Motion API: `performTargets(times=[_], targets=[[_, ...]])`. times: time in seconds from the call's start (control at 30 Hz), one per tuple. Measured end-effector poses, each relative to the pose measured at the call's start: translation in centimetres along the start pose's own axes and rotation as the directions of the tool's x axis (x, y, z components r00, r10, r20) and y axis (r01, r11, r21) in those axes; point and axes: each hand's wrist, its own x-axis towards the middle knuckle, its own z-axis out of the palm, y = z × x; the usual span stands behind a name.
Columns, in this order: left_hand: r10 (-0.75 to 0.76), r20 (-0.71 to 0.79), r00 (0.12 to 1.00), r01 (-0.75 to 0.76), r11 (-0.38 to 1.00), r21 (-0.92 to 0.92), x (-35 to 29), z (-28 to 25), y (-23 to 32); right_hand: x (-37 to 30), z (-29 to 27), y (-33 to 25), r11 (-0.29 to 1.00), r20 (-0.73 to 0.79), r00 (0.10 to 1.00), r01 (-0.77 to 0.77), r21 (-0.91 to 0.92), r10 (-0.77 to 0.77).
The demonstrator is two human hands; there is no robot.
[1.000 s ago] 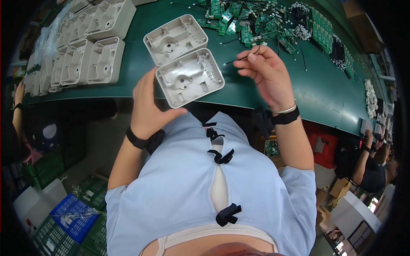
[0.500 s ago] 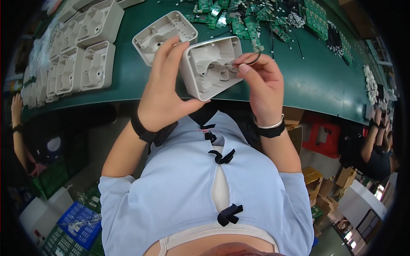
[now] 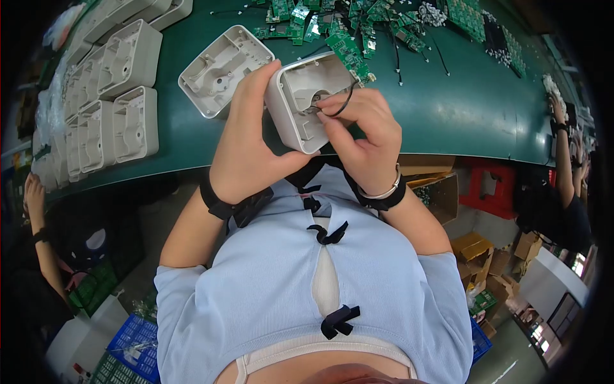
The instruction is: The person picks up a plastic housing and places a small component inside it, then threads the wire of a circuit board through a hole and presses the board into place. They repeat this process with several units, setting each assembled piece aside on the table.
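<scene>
At the mouth of an open, light-grey, box-shaped plastic housing (image 3: 279,110), a thin black cable (image 3: 349,100) in a close pinch

Over the dark-green tabletop (image 3: 448,115), the housing is tipped, probably so its hollow faces the working fingers; whether it rests there cannot be told. The bare left hand (image 3: 246,150) spreads wide along the housing's left side, fingers at its far corner and thumb at its near one, a span that seems chosen to steady it and leave the opening free. From the housing's right, the bare right hand (image 3: 368,131) holds thumb and forefinger nearly together within the opening, other fingers curled; they appear to have the cable, though its tip is hidden. The cable arches above this hand toward a green rectangular circuit board (image 3: 346,54) just beyond the housing, perhaps for slack; a join cannot be made out. A second light-grey plastic housing (image 3: 208,72) lies open side up, beyond and left of the first, likely for easy reach. Farther left of the housing stand rows of similar pale plastic housings (image 3: 150,121), and beyond it spreads a heap of green circuit boards (image 3: 369,43)
</scene>
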Motion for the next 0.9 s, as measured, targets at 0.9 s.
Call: performTargets(times=[0.9], targets=[[-0.090, 0.115, 0.989, 0.122, 0.941, -0.315, 0.1, -0.1, -1.7, 6.4, -7.0, -0.2, 0.584, 0.580, 0.778, 0.594, -0.553, -0.242]])
